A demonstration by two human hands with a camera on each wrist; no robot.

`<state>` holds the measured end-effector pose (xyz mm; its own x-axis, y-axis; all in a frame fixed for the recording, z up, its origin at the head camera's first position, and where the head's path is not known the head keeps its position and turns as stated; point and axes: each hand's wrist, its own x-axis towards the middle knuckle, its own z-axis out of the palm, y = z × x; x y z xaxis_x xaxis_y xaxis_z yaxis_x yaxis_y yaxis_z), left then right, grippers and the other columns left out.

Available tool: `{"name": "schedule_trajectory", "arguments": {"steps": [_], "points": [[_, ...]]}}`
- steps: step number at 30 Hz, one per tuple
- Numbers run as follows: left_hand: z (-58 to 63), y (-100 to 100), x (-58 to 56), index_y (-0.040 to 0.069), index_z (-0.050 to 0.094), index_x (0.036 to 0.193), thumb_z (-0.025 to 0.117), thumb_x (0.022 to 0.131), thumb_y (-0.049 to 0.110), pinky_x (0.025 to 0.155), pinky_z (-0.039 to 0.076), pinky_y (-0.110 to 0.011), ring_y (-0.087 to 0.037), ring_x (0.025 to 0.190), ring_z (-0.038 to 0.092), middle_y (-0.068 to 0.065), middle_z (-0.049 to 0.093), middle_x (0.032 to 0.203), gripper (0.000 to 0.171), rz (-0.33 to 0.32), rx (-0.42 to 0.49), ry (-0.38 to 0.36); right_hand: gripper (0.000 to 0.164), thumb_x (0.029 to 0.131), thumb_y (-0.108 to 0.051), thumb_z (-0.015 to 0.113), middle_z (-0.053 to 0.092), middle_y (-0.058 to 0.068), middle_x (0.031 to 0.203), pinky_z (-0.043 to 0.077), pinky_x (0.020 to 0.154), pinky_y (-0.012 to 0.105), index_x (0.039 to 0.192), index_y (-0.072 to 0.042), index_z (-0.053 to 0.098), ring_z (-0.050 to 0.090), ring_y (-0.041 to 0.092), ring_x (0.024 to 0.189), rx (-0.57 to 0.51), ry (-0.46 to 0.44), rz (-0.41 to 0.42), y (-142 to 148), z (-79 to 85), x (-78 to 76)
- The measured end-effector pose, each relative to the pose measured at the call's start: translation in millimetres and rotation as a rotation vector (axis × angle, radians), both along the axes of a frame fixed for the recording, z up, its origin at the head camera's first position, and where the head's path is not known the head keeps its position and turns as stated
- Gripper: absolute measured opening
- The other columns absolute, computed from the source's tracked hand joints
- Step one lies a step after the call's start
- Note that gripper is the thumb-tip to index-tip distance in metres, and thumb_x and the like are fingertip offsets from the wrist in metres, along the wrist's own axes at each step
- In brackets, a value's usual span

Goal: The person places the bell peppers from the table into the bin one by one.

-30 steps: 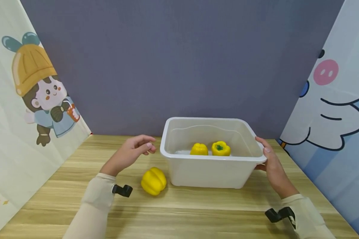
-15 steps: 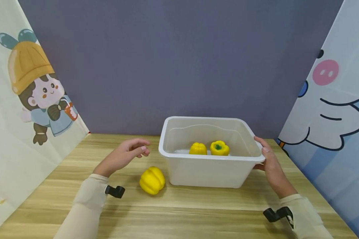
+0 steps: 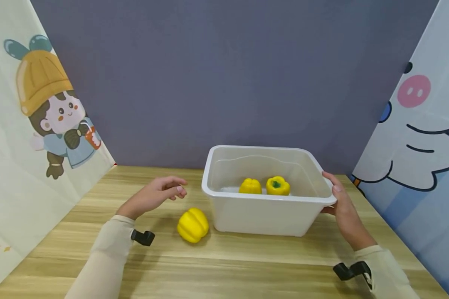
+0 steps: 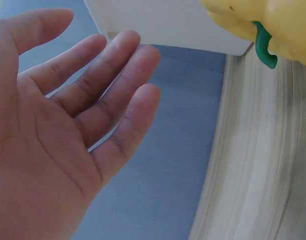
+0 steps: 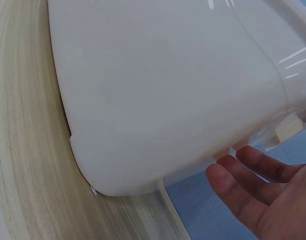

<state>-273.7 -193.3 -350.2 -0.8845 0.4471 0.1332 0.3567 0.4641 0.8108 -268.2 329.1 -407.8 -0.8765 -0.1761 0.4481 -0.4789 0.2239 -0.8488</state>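
The right hand rests against the right end of a white plastic tub, thumb lying on top of the rim and the fingers reaching under the lip; from the right wrist view those fingers look fairly straight beneath the tub's rim, so it is a loose hold, not a tight clench. The left hand hovers above the counter to the left of the tub, palm open, fingers relaxed and slightly spread, holding nothing; the left wrist view shows the same open palm. Just below and to the right of that hand, a yellow bell pepper lies on its side on the counter, close to the tub's front left corner, its green stem showing in the left wrist view. Inside the tub, two more yellow peppers sit side by side near the back: one on the left, and one on the right with its green stem end turned up.
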Motion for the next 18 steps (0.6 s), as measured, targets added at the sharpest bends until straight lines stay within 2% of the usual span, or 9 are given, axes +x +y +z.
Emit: {"name": "schedule_trajectory", "arguments": {"steps": [6, 13, 18], "points": [[-0.2, -3, 2.0, 0.005, 0.057, 0.134, 0.053, 0.106, 0.025, 0.089, 0.053, -0.041, -0.027, 0.107, 0.064, -0.011, 0.068, 0.115, 0.035, -0.005, 0.017, -0.029, 0.051, 0.112, -0.033, 0.017, 0.046, 0.007, 0.131, 0.054, 0.073, 0.030, 0.159, -0.017, 0.022, 0.058, 0.011, 0.099, -0.011, 0.007, 0.016, 2, -1.2, 3.1], [-3.3, -9, -0.7, 0.007, 0.057, 0.136, 0.054, 0.106, 0.029, 0.094, 0.048, -0.053, -0.029, 0.111, 0.062, -0.009, 0.067, 0.118, 0.037, 0.014, 0.025, -0.061, 0.051, 0.112, -0.032, 0.017, 0.050, 0.007, 0.126, 0.054, 0.071, 0.031, 0.158, -0.012, 0.024, 0.060, 0.010, 0.095, -0.082, 0.008, 0.036, 1, -0.4, 2.7], [-9.1, -15, -2.9, 0.005, 0.056, 0.136, 0.055, 0.106, 0.027, 0.095, 0.047, -0.057, -0.030, 0.111, 0.062, -0.010, 0.067, 0.118, 0.038, 0.013, 0.025, -0.072, 0.051, 0.111, -0.032, 0.018, 0.051, 0.006, 0.124, 0.054, 0.070, 0.030, 0.158, -0.011, 0.025, 0.060, 0.010, 0.094, -0.094, 0.004, 0.036, -1, 0.2, 2.2]]}}
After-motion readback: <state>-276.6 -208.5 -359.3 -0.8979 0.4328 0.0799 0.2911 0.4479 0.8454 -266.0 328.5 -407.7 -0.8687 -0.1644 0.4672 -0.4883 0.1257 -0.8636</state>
